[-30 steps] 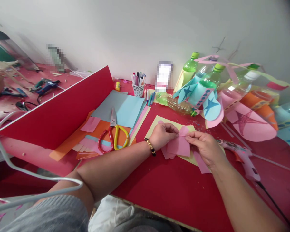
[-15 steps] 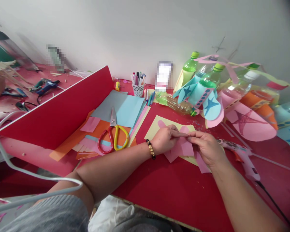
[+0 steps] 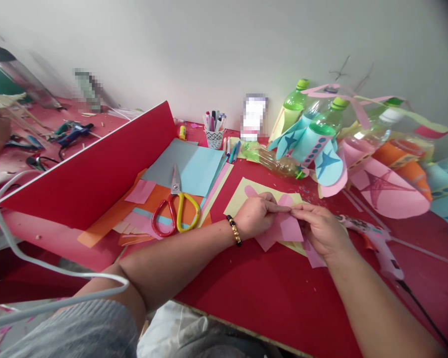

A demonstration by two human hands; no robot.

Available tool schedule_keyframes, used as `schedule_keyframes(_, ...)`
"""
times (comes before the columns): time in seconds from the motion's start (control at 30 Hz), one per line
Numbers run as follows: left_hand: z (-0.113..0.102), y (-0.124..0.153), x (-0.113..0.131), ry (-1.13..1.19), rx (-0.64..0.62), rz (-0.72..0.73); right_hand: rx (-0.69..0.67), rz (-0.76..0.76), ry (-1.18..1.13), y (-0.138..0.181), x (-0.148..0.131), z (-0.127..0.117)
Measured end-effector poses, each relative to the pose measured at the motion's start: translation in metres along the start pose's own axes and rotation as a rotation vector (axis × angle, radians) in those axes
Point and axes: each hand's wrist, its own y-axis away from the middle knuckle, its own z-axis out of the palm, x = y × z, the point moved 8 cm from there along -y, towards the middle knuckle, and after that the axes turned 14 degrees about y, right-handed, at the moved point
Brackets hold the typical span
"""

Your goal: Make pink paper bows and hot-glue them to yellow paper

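My left hand (image 3: 254, 217) and my right hand (image 3: 319, 229) meet above a pink paper cutout (image 3: 280, 229), and their fingertips pinch a thin edge of pink paper. The cutout lies on a pale yellow paper sheet (image 3: 252, 193), which is partly hidden by my hands. A beaded bracelet (image 3: 234, 230) circles my left wrist. A loose pink paper strip (image 3: 312, 254) lies under my right hand. Red-and-yellow-handled scissors (image 3: 175, 211) rest on coloured paper sheets (image 3: 182, 171), left of my left hand.
A white hot glue gun (image 3: 373, 238) lies right of my right hand. A red board (image 3: 85, 176) stands upright at the left. Decorated plastic bottles (image 3: 321, 127), a pen cup (image 3: 214, 136) and paper stars crowd the back. A white cable (image 3: 7, 238) hangs at the lower left.
My hands have drawn slightly closer and shifted a little to the right. The pink paper between them now sits lower and spreads further right.
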Motion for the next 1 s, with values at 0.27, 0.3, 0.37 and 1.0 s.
schedule_keyframes(0.27, -0.002, 0.000, -0.001, 0.002, 0.016, -0.024, 0.012, -0.042, 0.073, 0.001, -0.004, 0.000)
schedule_keyframes(0.3, -0.003, 0.000, -0.002, 0.011, 0.023, -0.023, 0.015, -0.052, 0.091, 0.001, -0.005, 0.000)
schedule_keyframes(0.37, -0.005, -0.001, -0.004, 0.034, 0.041, -0.031, 0.018, -0.072, 0.117, 0.000, -0.007, 0.000)
schedule_keyframes(1.0, -0.007, -0.003, -0.014, 0.136, 0.073, -0.139, 0.071, -0.155, 0.326, 0.002, -0.015, -0.005)
